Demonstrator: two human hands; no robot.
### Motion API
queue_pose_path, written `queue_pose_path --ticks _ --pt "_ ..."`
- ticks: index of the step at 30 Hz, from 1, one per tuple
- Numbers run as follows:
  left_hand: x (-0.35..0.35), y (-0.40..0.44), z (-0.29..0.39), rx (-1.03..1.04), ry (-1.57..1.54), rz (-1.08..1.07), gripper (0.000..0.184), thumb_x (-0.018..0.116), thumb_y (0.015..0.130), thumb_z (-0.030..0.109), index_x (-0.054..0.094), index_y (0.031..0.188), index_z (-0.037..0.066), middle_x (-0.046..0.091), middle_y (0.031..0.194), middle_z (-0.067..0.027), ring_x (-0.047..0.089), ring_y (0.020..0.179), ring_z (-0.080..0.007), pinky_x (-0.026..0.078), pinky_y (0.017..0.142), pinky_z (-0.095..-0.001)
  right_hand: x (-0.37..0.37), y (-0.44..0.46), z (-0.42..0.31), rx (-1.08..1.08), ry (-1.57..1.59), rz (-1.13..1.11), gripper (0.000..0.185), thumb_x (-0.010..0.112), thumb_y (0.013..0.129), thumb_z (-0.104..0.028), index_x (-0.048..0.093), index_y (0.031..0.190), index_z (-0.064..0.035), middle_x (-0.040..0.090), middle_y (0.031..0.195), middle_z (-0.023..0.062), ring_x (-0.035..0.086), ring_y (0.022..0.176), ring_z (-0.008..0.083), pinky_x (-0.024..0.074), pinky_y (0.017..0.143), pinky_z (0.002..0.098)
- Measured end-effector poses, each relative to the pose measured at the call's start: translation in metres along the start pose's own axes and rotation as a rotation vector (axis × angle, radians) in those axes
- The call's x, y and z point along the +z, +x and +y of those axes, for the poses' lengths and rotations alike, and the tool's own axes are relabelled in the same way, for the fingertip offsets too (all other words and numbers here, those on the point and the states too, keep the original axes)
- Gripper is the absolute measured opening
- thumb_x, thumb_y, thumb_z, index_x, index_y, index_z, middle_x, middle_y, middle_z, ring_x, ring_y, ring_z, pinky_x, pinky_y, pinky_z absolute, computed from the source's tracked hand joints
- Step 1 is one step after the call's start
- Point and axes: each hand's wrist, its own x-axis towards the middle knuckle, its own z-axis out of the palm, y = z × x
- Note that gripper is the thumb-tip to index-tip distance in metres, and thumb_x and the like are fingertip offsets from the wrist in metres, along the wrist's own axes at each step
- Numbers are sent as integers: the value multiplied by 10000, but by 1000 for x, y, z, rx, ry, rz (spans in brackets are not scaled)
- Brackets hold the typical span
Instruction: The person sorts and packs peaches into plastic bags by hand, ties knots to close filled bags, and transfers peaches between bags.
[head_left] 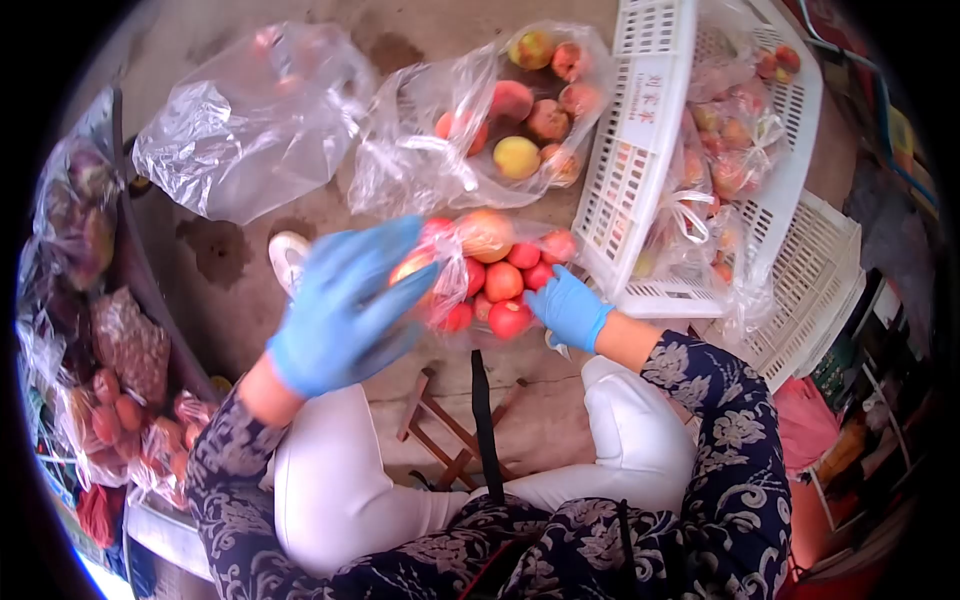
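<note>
Between my two gloved hands is a clear plastic bag point(503, 282) with several red and orange round fruits in it. My left hand point(350, 305), in a blue glove, is at the bag's left side, fingers apart and slightly blurred; its fingertips come near or touch the plastic. On the bag's right side, my right hand point(572, 308), also blue-gloved, has its fingers bent against the lower right fruits. Whether it grips plastic or fruit is hidden. Just beyond lies a tied clear bag point(430, 150) of red and yellow fruits.
A crumpled clear bag point(250, 120) lies on the floor at the upper left. White crates point(640, 130) with bagged fruit stand at the right. More bagged produce point(120, 410) is at the left. A folding wooden stool point(440, 430) is between my legs.
</note>
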Motion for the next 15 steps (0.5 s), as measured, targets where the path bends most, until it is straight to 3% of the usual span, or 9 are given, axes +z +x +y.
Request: queue_pose_path --ticks 2,3,5,6,9,11,14,15 --pt "55 15 4 -88 -11 -160 788 718 666 376 415 1305 28 398 1318 -257 510 1069 -367 409 884 -454 27 -10 5 260 451 312 204 622 675 -141 629 858 -51 622 853 149 600 790 294 478 705 407" --pt "89 19 1 -157 1 -204 822 703 681 402 370 1343 46 370 1348 -260 507 1058 -391 397 895 -469 36 -18 11 48 24 223 123 584 684 -131 636 765 -54 617 749 150 610 715 282 488 661 408" --pt "123 31 6 -383 46 -492 805 691 699 384 355 1346 43 393 1330 -256 523 1048 -385 420 872 -456 11 -13 1 29 -2 -168 77 569 674 -123 622 712 -81 605 666 133 602 619 299 484 593 417" --pt "136 32 11 -502 70 -646 797 684 707 376 348 1347 42 405 1322 -255 531 1043 -382 432 861 -449 4 -13 -1 -4 37 -149 63 568 669 -121 615 695 -88 598 643 126 596 596 303 478 575 420" --pt "165 8 0 -490 74 -524 507 613 765 274 519 1186 8 589 1071 -237 615 851 -312 500 696 -412 -3 -11 -7 -121 116 -119 33 567 656 -122 594 657 -104 581 598 116 584 554 311 459 533 424" --pt "137 2 -14 -501 -8 -554 346 581 776 204 588 1063 11 645 823 -173 639 722 -296 501 611 -397 -1 -9 -15 -179 113 -139 25 571 650 -130 584 647 -109 576 598 121 582 558 312 445 521 422" --pt "120 -32 -25 -490 -239 -233 195 578 800 141 612 946 16 632 730 -158 639 666 -265 500 626 -371 -14 -14 -26 -224 54 -146 22 585 641 -143 587 649 -123 564 633 82 572 632 275 422 579 385" --pt "114 -40 -19 -556 -382 -214 169 578 807 127 603 932 14 632 736 -145 638 677 -247 499 628 -358 -15 -17 -29 -228 40 -157 20 587 640 -143 588 650 -126 564 647 73 570 655 267 418 595 377"
